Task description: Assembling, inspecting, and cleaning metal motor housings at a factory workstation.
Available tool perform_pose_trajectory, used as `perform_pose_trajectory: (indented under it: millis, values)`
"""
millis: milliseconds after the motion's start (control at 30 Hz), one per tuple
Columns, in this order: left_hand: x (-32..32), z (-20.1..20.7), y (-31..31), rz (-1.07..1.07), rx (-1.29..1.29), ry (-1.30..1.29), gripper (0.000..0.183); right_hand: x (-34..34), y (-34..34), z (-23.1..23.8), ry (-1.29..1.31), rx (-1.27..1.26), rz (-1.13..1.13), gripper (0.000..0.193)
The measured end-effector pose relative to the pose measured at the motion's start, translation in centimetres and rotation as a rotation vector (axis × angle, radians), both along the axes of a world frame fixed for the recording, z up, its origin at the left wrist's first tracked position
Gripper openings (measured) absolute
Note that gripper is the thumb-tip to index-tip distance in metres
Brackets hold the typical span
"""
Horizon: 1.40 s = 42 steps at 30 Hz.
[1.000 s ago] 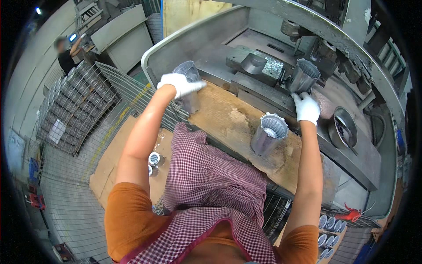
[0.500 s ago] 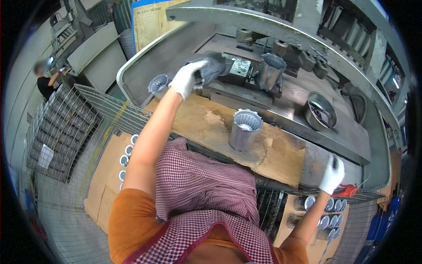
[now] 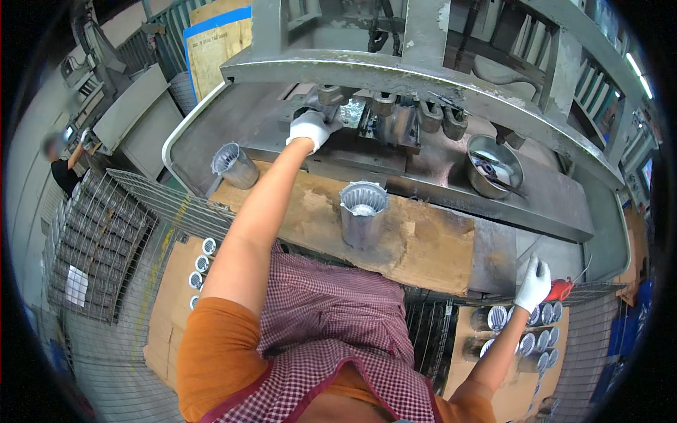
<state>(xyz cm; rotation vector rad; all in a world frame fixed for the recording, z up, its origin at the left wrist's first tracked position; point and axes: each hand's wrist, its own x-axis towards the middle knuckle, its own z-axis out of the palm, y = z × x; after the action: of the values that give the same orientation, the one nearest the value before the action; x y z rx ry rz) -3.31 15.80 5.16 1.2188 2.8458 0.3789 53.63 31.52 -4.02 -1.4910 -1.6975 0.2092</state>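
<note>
My left hand (image 3: 312, 132), in a white glove, reaches into the machine and is closed around a grey metal cylinder (image 3: 327, 113) at the left of the fixture; the glove hides much of that part. A ribbed metal housing (image 3: 364, 220) stands upright, mouth up, on the cardboard (image 3: 430, 236) before me. Another ribbed housing (image 3: 237, 166) stands farther left. In the middle of the fixture (image 3: 367, 130) sits a smeared, shiny cylinder (image 3: 396, 127). My gloved right hand (image 3: 534, 283) hovers at the right front edge, fingers apart and seemingly holding nothing, beside a red-handled tool (image 3: 560, 289).
A steel bowl (image 3: 495, 166) with dark tools stands right on the machine bed. A heavy grey beam (image 3: 395, 74) crosses above the fixture. Finished-looking cylinders (image 3: 543, 342) lie on cardboard at lower right, more (image 3: 202, 264) at lower left. A person (image 3: 67, 166) works beyond a wire cage (image 3: 99, 247).
My left hand has carried the metal cylinder to the fixture's left part. The right hand stays near the red-handled tool. The whole view has shifted with my head.
</note>
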Motion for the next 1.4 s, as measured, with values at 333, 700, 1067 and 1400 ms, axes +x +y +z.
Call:
perform_pose_trajectory:
  millis: [333,700,1067,1400]
  values:
    - [7.3,-2.8,-6.5,0.023,0.411,-0.008,0.078,3.9,-1.5,1.0,0.074,0.703,-0.457,0.065]
    - [21.3,-3.0,-5.0,-0.773,0.312,0.039,0.051,0.6,-6.2,0.5,0.315,-0.115,0.495,0.032]
    - [24.1,-4.5,-3.5,-0.732,0.2,0.225,0.041,-9.5,-14.7,-1.3,0.057,-0.848,0.614,0.052]
    - [23.1,-6.8,-6.5,-0.77,0.526,0.246,0.04,-10.9,-16.0,0.8,-0.331,-0.58,0.758,0.064]
